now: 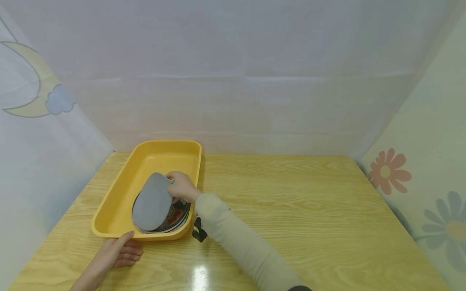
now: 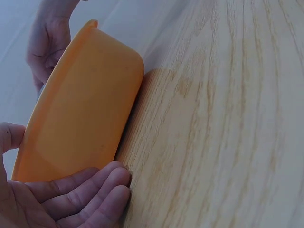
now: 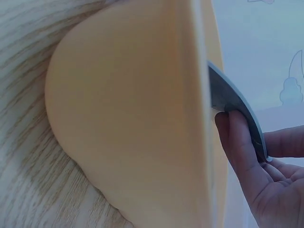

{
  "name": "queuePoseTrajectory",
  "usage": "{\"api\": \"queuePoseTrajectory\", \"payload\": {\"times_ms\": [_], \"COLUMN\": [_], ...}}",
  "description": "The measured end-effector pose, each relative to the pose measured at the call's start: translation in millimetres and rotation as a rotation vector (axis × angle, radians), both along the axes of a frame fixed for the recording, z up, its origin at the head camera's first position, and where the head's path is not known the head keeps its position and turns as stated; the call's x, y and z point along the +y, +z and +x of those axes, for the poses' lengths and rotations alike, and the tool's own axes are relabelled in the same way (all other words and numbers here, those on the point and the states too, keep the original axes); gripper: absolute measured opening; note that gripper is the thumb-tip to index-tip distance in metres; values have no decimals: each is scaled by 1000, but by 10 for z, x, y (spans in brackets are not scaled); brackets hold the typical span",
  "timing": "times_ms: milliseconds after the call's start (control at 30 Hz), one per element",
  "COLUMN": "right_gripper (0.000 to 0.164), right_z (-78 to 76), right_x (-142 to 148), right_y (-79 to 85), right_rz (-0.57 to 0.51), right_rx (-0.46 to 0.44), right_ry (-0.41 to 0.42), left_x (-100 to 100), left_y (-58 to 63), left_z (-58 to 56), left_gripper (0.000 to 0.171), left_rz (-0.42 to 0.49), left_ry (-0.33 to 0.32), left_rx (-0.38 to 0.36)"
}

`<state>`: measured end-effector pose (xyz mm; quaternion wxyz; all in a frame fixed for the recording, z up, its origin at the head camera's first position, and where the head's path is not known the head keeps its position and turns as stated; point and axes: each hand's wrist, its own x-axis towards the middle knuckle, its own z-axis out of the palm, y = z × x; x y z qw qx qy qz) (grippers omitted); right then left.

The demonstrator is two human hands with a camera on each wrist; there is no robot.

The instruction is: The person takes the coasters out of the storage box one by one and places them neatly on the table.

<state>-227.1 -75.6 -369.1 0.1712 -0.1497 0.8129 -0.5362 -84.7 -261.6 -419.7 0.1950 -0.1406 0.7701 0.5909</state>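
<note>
A yellow tray (image 1: 120,193) stands on the left part of the table. Inside its near right corner, round mats with dark and red patterns (image 1: 177,216) lie stacked. My right hand (image 1: 182,186) pinches the edge of a bent grey round mat (image 1: 152,204), tilted up over that stack. In the right wrist view the thumb and fingers (image 3: 242,147) lie on opposite faces of this mat (image 3: 237,107). At the tray's near side, my left hand (image 1: 118,252) holds the wall, thumb on the rim and fingers (image 2: 90,194) against the outside.
The wooden table (image 1: 291,210) stretches to the right of the tray. Behind it rises a pale cloth backdrop (image 1: 236,105), with printed side panels at left and right. A small black object (image 1: 199,230) shows beside my right sleeve (image 1: 244,238).
</note>
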Motion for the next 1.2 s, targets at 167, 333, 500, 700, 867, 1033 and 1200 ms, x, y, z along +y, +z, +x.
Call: {"api": "queuePoseTrajectory", "payload": {"times_ms": [167,333,500,700,867,1033,1200], "right_gripper": [39,37,36,36,37,40,45], "right_z": [39,72,89,100,112,124,138], "right_x": [4,-10,-8,17,43,68,89], "right_y": [38,56,81,152,191,224,275], "right_rz": [-35,-67,-72,-91,-115,-147,-154], "right_rx": [-6,-1,1,-17,-26,-44,-43], "right_ry": [-1,-8,-21,-40,-34,-40,-43], "left_x": [3,-1,0,15,19,15,14], "left_y": [8,7,4,11,11,-2,-15], "left_z": [3,13,16,1,6,9,2], "left_gripper": [63,63,63,64,64,62,60], "left_rz": [13,21,13,8,16,25,35], "left_ry": [-3,-6,-1,6,7,4,5], "left_rx": [-3,-3,-9,-17,-16,-4,11]}}
